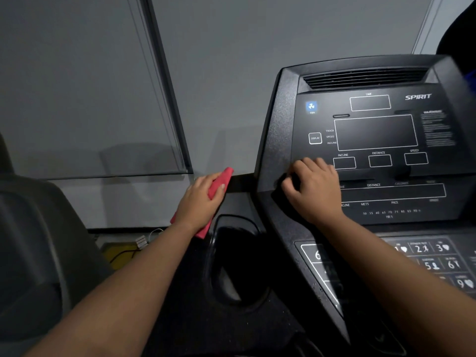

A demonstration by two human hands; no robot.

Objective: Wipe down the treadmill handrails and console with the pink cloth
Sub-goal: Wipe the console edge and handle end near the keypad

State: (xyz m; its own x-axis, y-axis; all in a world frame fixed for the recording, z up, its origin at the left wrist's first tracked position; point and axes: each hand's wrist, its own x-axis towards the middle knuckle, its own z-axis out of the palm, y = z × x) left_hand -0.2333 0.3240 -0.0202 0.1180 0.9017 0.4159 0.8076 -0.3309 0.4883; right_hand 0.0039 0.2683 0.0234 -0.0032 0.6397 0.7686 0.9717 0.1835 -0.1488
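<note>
Pink fabric, the cloth [217, 185], was seen bunched in the left hand [199, 202], off the left side of the console [371, 140] and not touching it. The fingers of that hand were curled closed around the cloth, with one folded end standing out above the thumb and another hanging below the wrist. The right hand [313, 190] was laid on the lower left corner of the console face, its fingers loosely bent and nothing held in them; it was judged to be steadying or bracing rather than wiping. A recessed cup holder [237, 261] was seen below the cloth, and a keypad [435, 258] lower on the console. No handrail could be made out with certainty.

The cloth was judged to be light, soft and limp, so that loose ends would trail and drag unless gathered. A grip across the folded middle, as shown, was thought best, with a flat pad kept under the palm. Light pressure was considered wise over the buttons and display windows, since keys might be pressed by a firm wipe.
</note>
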